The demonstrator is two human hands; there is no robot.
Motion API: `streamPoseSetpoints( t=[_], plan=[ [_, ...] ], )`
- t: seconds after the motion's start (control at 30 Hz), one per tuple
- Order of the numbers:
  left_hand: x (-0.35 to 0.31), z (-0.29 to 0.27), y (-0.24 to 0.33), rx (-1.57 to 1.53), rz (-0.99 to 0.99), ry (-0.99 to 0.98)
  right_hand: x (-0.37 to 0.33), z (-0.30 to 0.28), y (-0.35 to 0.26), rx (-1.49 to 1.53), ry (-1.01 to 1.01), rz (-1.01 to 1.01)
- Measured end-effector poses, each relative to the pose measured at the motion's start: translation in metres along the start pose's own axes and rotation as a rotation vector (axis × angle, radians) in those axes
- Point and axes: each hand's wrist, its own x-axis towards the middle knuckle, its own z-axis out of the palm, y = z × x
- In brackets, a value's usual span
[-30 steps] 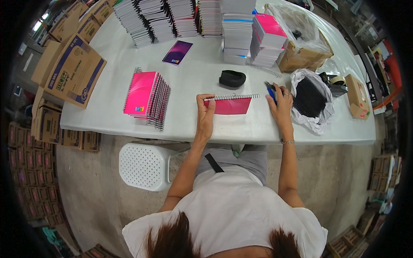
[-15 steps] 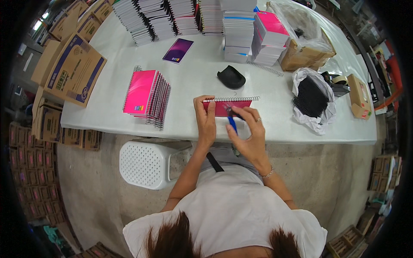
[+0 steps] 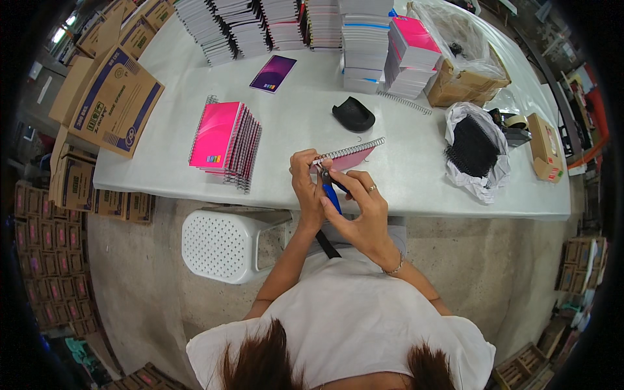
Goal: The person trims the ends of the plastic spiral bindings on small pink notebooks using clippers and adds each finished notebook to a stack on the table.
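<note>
A pink spiral notebook [image 3: 354, 158] stands on edge at the front of the table, its wire coil facing up. My left hand [image 3: 305, 185] grips it by the near-left end of the coil. Blue-handled pliers [image 3: 329, 190] are in my right hand [image 3: 363, 214], with their jaws at that same coil end, close to my left fingertips. The exact contact of the jaws with the wire is too small to make out. Beyond the notebook lies a black, rounded, hollow piece [image 3: 353, 115], with a tiny wire scrap [image 3: 359, 138] near it.
Left of my hands is a stack of pink spiral notebooks [image 3: 218, 133]. A purple cover [image 3: 273, 73] lies farther back, before tall stacks of bound pads [image 3: 279, 26]. At right are black coils [image 3: 473, 146] in white wrapping and a tape dispenser [image 3: 512, 129]. A white stool [image 3: 218, 247] stands below.
My right hand has brought the pliers left to the coil's left end. The notebook has tilted, its right end swinging up and away. My left hand has shifted slightly.
</note>
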Motion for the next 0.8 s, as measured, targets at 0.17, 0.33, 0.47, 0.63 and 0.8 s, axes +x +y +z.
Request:
streamPoseSetpoints(
  t=[0.17,0.33,0.47,0.63,0.8],
  plan=[
    [-0.004,-0.001,-0.005,0.043,0.050,0.020,-0.004,-0.004,-0.005,0.057,-0.056,0.048],
    [-0.001,-0.004,0.003,0.176,0.162,0.044,-0.004,-0.005,-0.010,0.102,-0.060,0.039],
    [0.000,-0.006,0.008,0.251,0.237,0.038,-0.006,-0.008,-0.008,0.323,-0.095,0.175],
    [-0.005,-0.008,0.015,0.231,0.197,0.093,0.009,-0.030,-0.011,1.248,-0.358,0.783],
    [-0.002,-0.015,0.022,0.246,0.217,0.124,0.015,-0.034,-0.008,1.613,-0.504,0.880]
  ],
)
